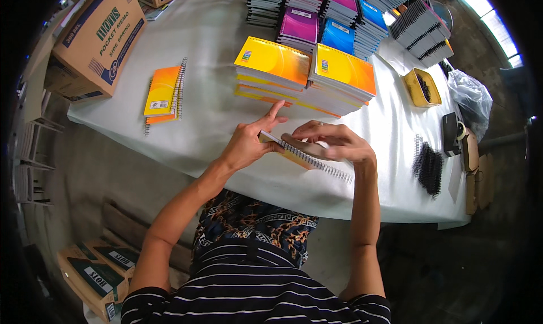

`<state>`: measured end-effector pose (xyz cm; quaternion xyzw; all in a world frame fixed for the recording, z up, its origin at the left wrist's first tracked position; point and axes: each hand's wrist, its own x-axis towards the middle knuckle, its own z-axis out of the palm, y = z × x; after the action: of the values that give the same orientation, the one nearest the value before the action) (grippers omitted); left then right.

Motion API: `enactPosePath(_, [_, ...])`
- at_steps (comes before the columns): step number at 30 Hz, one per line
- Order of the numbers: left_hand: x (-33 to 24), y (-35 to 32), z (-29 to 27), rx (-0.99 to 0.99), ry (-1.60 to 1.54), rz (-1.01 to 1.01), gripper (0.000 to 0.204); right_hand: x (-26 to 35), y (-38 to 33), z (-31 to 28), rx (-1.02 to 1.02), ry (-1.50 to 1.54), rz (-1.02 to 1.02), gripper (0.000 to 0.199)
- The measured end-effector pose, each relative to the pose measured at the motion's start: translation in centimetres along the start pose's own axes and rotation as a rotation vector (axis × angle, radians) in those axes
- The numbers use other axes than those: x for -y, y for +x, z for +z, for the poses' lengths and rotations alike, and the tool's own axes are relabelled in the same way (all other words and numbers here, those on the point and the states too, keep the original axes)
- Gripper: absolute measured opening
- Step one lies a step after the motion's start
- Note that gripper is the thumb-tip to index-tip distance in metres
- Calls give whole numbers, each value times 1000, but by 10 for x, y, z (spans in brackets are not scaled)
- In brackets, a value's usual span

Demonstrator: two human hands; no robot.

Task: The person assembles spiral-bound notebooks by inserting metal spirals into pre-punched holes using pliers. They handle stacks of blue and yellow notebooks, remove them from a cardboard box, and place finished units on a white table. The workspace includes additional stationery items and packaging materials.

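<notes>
My left hand (248, 141) grips a small notebook (295, 158) by its edge, thumb below and index finger stretched out ahead. The notebook is tilted, with some of its yellow cover showing underneath. A wire coil (328, 168) runs along its edge and sticks out past the near right end. My right hand (338, 143) is closed around a brownish, elongated thing (304, 146) just above the coil; its kind is unclear. Beyond my hands stand two stacks of yellow-orange notebooks (273, 61). On the left lie several finished-looking spiral notebooks (162, 95).
Purple notebooks (298, 23) and blue notebooks (339, 37) are stacked at the back. On the right are a yellow tub (422, 87), loose black coils (430, 168), a tape dispenser (452, 134) and a plastic bag (470, 98). Cardboard boxes (99, 44) stand at left.
</notes>
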<state>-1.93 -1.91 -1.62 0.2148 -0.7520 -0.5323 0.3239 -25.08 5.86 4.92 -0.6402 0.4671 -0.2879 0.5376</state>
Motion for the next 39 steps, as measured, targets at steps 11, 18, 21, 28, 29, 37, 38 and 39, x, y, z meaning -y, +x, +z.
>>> enactPosePath(11, [-5, -2, -4, 30, 19, -127, 105, 8, 10, 2, -52, -34, -69, 51])
enactPosePath(18, [2, -5, -4, 24, 14, -95, 97, 8, 12, 7, -92, -149, 65, 51])
enactPosePath(21, [3, -5, -13, 147, 1, -106, 77, 12, -20, -7, -181, -187, -27, 54])
enactPosePath(28, [-13, 15, -14, 137, -44, -3, 49, -38, -130, -36, -850, -1281, 471, 51])
enactPosePath(29, [-20, 15, -16, 113, 50, 49, 47, -32, -118, -25, -920, -1139, 471, 49])
enactPosePath(37, [-1, -19, 19, 97, 690, 285, 58, -78, -90, 40, -868, -1174, 280, 39])
enactPosePath(38, [0, -24, 21, 69, 704, 266, 58, -77, -87, 46, -954, -1211, 265, 37])
enactPosePath(39, [0, -23, 22, 33, 718, 251, 58, -68, -81, 49, -1042, -1105, 207, 35])
